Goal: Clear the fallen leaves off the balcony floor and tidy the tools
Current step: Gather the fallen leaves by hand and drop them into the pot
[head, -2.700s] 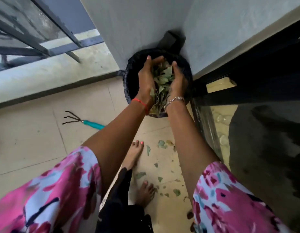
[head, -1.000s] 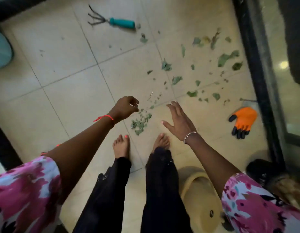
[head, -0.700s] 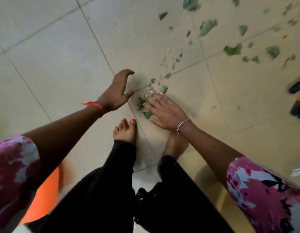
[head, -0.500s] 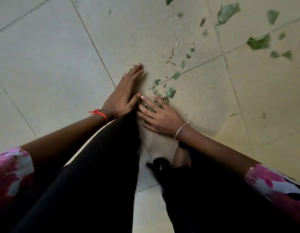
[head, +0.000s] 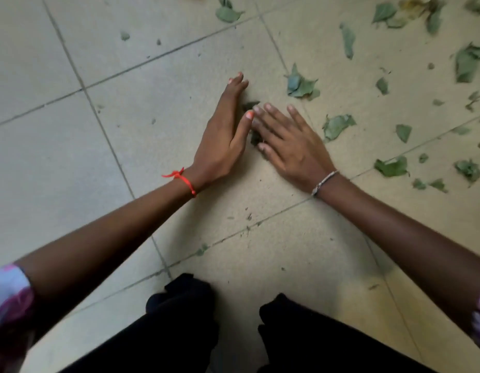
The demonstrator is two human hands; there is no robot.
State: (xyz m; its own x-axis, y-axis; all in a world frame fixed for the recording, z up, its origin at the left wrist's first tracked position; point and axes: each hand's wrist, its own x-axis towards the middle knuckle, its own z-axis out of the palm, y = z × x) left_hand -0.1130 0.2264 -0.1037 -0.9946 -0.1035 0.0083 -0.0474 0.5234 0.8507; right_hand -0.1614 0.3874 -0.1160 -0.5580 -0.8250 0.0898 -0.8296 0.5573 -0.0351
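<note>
At frame centre, we are bracketing leaf scraps [head: 255, 138] between our left hand [head: 222, 138] and right hand [head: 290, 146], fingers straight, close together; the scraps seem light, brittle, best scooped from underneath.

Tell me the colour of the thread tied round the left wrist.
The thread is bright red-orange; the head view shows it clearly.
</note>
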